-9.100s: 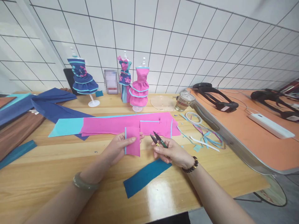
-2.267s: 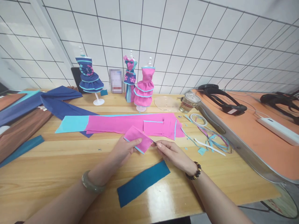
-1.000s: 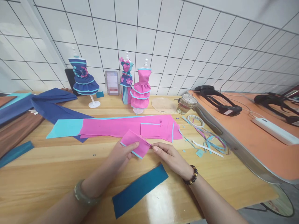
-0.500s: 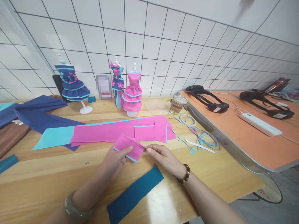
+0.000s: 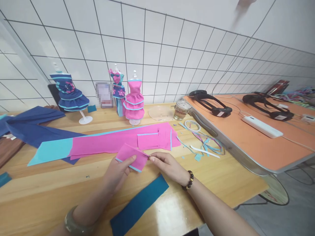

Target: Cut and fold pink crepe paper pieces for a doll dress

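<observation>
A pink fabric piece with a light-blue strip along its lower edge is held up above the table. My left hand is closed on its left side, the thumb lying on top. My right hand pinches the right corner between thumb and fingertips; anything small inside that pinch is hidden. A dark teal fabric strip lies in front of my hands. Just behind them a long pink cloth rests on a light-turquoise one, and a smaller blue-edged pink piece sits on top.
Small dress forms in a navy dress, a mixed-colour dress and a pink dress stand at the back. A lidded glass jar, a tape roll and ribbon scraps lie right. An orange-topped table adjoins.
The whole view has shifted slightly, so things appear further left. Both hands keep their hold on the pink fabric piece, with little visible movement against the table.
</observation>
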Demonstrator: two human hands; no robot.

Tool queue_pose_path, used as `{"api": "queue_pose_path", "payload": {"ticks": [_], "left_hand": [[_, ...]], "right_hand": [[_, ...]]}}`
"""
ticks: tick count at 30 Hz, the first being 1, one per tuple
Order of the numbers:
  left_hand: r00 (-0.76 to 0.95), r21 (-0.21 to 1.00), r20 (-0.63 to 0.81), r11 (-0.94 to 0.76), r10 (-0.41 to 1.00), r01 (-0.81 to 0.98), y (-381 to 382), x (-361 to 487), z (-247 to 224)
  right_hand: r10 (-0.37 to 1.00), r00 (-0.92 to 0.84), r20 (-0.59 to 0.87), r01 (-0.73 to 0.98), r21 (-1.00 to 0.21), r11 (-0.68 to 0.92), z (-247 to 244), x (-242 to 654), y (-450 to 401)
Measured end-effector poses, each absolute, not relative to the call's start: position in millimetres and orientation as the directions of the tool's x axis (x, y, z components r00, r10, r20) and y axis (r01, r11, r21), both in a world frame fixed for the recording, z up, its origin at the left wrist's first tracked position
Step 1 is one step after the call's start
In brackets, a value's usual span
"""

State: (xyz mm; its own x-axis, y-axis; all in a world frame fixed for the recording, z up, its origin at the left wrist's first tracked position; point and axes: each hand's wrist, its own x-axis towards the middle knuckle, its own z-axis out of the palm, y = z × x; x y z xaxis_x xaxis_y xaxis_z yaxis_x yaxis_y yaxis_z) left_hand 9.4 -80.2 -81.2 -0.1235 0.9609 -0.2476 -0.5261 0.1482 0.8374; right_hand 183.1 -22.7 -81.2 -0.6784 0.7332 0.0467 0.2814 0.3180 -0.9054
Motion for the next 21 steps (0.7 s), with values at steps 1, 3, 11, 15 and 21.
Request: {"api": "queue_pose_path", "payload": {"ticks": [1, 3, 11, 15, 21], "left_hand": [[-0.128, 0.839, -0.249, 0.148, 0.96, -0.524, -80.4, 9.7, -81.0], [-0.134, 0.843, -0.252, 0.15, 0.958, -0.517, -80.7, 10.1, -80.8], [-0.138, 0.833, -0.258, 0.148, 0.956, -0.533, -80.0, 10.7, -78.7], [-0.141, 0.834, -0.259, 0.148, 0.956, -0.531, -79.7, 11.0, -79.9], [-0.149, 0.832, -0.253, 0.137, 0.956, -0.538, -80.5, 10.6, -82.4]], "right_hand": [[0.732, -0.679, 0.051, 0.278, -0.905, 0.321, -81.3, 182.9, -22.6], [0.729, -0.682, 0.06, 0.27, -0.905, 0.327, -81.2, 182.5, -22.6], [0.731, -0.679, 0.064, 0.273, -0.902, 0.333, -81.8, 182.8, -22.7], [0.732, -0.677, 0.069, 0.279, -0.897, 0.343, -83.7, 182.8, -21.9], [0.729, -0.68, 0.077, 0.268, -0.9, 0.344, -84.2, 183.5, -21.3]]}}
